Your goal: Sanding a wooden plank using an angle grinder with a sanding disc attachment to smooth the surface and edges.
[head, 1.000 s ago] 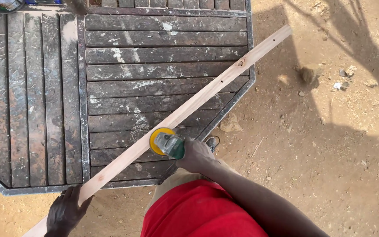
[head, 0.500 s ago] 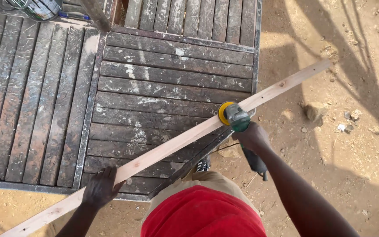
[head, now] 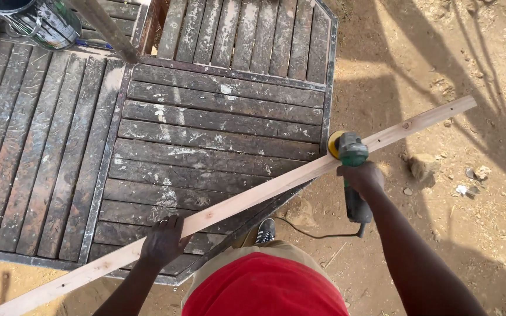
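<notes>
A long pale wooden plank (head: 247, 198) lies slantwise across the corner of a dark slatted table (head: 194, 123), its far end sticking out over the sandy ground at the right. My left hand (head: 163, 239) presses flat on the plank near its lower left part. My right hand (head: 360, 175) grips a green power sander (head: 349, 153) with a yellow disc, which rests on the plank just past the table's edge. The sander's black handle and cord trail down behind my hand.
A paint-smeared bucket (head: 33, 20) stands at the table's far left corner next to a slanting metal post (head: 103, 29). Sandy ground with a stone (head: 424, 165) and small debris lies to the right. My shoe (head: 265, 230) shows below the plank.
The sander has slid along the plank toward its far right end, from over the table to past its edge. My left hand has shifted up the plank too.
</notes>
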